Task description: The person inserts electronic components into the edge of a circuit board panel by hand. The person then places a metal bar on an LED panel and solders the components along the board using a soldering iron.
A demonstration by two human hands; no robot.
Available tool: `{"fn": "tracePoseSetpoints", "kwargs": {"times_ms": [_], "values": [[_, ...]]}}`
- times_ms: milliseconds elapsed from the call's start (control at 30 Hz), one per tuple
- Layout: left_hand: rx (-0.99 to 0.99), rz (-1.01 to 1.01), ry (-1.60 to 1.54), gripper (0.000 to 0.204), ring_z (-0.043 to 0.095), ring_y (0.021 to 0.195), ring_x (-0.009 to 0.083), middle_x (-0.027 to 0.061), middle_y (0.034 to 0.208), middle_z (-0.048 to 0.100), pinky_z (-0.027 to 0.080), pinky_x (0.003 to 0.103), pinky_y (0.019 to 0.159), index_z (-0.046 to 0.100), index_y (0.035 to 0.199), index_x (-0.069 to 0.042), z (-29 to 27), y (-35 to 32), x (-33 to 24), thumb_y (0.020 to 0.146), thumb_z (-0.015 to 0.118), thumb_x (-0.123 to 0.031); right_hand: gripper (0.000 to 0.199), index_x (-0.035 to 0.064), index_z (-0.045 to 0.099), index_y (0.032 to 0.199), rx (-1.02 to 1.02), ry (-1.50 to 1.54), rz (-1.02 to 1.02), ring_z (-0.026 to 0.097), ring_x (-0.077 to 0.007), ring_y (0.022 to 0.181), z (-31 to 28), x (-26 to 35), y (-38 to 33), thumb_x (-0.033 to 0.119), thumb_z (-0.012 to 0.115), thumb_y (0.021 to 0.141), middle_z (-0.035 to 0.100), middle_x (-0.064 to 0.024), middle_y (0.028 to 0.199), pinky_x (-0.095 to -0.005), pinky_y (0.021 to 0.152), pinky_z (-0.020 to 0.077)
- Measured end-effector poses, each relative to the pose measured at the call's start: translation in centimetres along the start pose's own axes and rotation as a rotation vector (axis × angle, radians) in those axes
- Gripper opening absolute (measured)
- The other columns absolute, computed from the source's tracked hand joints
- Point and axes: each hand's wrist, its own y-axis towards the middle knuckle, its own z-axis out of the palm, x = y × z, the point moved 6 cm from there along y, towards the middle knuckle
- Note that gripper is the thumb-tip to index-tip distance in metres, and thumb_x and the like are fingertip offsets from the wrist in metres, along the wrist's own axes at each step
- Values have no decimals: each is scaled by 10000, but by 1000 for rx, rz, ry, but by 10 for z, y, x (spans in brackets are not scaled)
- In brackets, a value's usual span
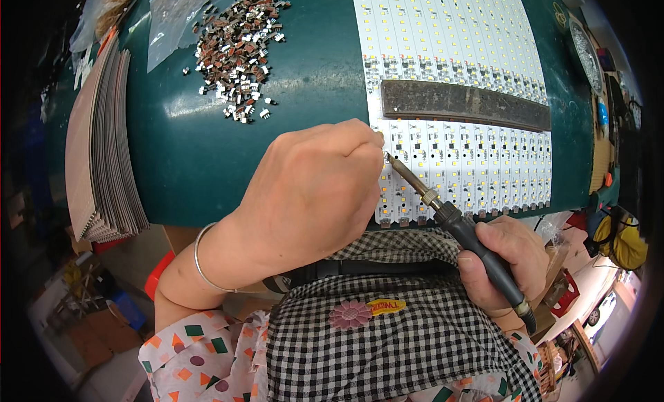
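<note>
I noted the right hand (501,260) at the near right edge of the green bench (207,153), its fingers clenched around the dark handle of a soldering iron (456,226). The iron slanted up and to the left, and its metal tip came down on the near left corner of a white panel of LED strips (456,91), which lay flat across the right half of the bench. The left hand (311,194) sat just left of that tip, knuckles up, fingers curled in and pinched at the panel's edge; I could not tell whether anything small was held between them. A thin metal bangle (202,260) ringed the left wrist. A dark flat bar (463,103) lay across the panel, farther off than both hands. On the far left of the bench I saw a loose heap of small brown and silver components (238,53), well apart from the hands, with a clear plastic bag (169,18) just beside it. A stack of grey sheets (104,139) stood at the bench's left edge. A checked black-and-white cloth (394,333) covered the lap nearest the camera.
</note>
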Motion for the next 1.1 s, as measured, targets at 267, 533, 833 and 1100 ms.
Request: {"fn": "tracePoseSetpoints", "kwargs": {"times_ms": [267,533,833,1100], "values": [[131,-10,113,106,661,674,299,112,866,674,546,370,582,613,777,-1,2,11,-10,719,691,39,476,28,592,1128,37,-15,2,675,-254,580,-2,7,4,130,868,753,672,-92,699,-342,510,513],[225,-3,201,93,665,703,303,105,861,657,557,377,610,622,797,9,5,13,-12,721,653,54,478,22,606,1122,7,12,-2,679,-240,585,-3,1,5,120,877,741,684,-90,710,-332,508,514],[227,-13,129,79,692,688,283,121,963,725,564,344,580,640,788,0,-3,9,-9,733,689,28,373,-31,658,1021,-259,89,33,666,-239,566,-12,-11,-8,143,858,759,676,-127,691,-315,498,506],[164,-75,35,80,692,671,274,118,1005,742,553,330,577,663,805,-13,-5,3,-5,758,721,16,363,-83,601,1082,-457,229,204,627,-197,642,-28,-23,-34,162,752,860,639,-165,860,-292,599,507]]}}
